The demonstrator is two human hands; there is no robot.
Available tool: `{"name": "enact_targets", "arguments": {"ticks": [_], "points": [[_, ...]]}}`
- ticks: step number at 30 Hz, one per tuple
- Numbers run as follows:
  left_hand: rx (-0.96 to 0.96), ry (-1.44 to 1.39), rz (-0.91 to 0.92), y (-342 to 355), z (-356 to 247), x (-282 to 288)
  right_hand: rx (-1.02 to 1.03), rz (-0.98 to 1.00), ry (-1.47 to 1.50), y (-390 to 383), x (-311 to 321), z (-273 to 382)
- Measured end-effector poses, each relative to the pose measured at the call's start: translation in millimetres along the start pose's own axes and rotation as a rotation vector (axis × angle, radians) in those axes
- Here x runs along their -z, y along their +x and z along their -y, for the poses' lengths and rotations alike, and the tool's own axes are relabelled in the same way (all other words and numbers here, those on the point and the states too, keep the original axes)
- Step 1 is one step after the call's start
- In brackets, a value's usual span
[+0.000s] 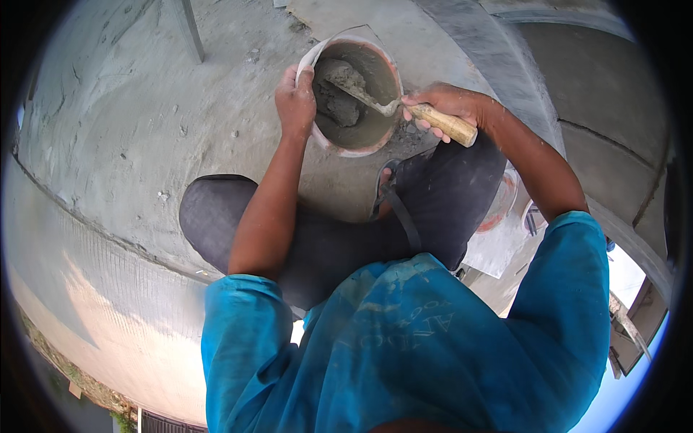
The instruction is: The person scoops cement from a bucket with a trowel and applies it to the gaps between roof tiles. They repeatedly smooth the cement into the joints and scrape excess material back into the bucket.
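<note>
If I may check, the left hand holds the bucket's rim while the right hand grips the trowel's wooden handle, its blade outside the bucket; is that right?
Not quite: the head view shows the trowel's blade inside the bucket, not outside it. The left hand does hold the bucket's rim, and the right hand does grip the wooden handle.

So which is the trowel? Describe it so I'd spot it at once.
Find the grey floor, then the round bucket the left hand holds. The trowel reaches into it from the right hand. Its pale wooden handle sets it apart from the grey mortar.
</note>
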State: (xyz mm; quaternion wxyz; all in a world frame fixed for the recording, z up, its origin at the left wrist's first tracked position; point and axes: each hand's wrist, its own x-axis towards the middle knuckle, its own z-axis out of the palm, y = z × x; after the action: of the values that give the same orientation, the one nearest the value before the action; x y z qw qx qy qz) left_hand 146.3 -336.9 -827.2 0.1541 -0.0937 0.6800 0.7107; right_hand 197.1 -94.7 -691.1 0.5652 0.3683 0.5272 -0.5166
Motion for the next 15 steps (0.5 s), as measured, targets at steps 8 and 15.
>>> {"name": "enact_targets", "arguments": {"ticks": [8,15], "points": [[-0.001,-0.03,-0.042,2.8,-1.8,1.5,0.139,-0.218,-0.886,51.1,-18.1,-19.3],[0.01,-0.058,0.032,15.2,-10.1,-0.9,0.817,-1.038,-2.313,-32.9,-27.2,42.4]]}}
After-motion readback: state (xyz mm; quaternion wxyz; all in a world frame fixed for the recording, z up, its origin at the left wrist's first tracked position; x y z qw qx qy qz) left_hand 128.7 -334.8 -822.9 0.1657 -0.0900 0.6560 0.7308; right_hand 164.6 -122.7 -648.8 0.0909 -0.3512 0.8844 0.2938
